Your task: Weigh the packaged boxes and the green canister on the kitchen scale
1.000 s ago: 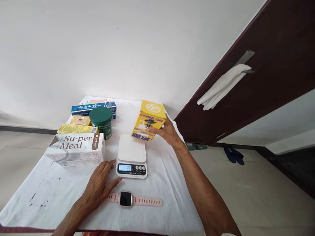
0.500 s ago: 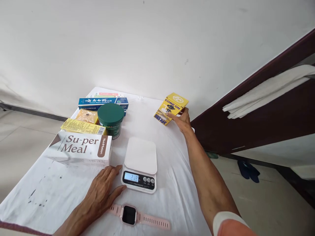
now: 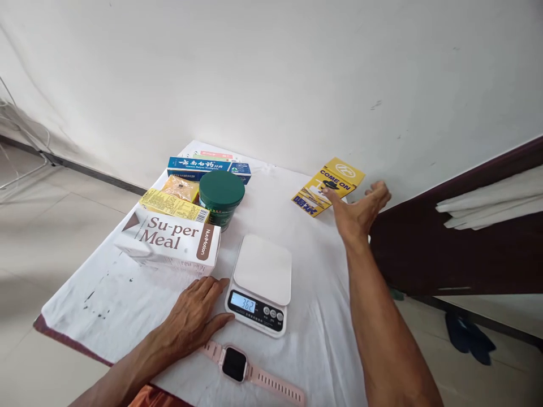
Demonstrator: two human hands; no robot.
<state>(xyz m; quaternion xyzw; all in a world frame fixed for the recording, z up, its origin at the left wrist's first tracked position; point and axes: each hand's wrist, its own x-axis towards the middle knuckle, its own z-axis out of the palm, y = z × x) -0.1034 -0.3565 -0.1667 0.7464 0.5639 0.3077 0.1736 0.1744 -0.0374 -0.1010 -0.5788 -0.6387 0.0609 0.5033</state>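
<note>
Yellow box (image 3: 339, 174) now flat, part-hidden

Soft, even daylight is filling the scene, lighting the white wall (image 3: 271, 68) and white tablecloth (image 3: 322, 316) brightly without glare, and only faint shadows are lying under the Su-per Meal box (image 3: 169, 243). The scale's display (image 3: 242, 303) is glowing pale blue and reading sharply. Wide-angle distortion is bending the skirting line (image 3: 97, 174) and stretching the corners
</note>
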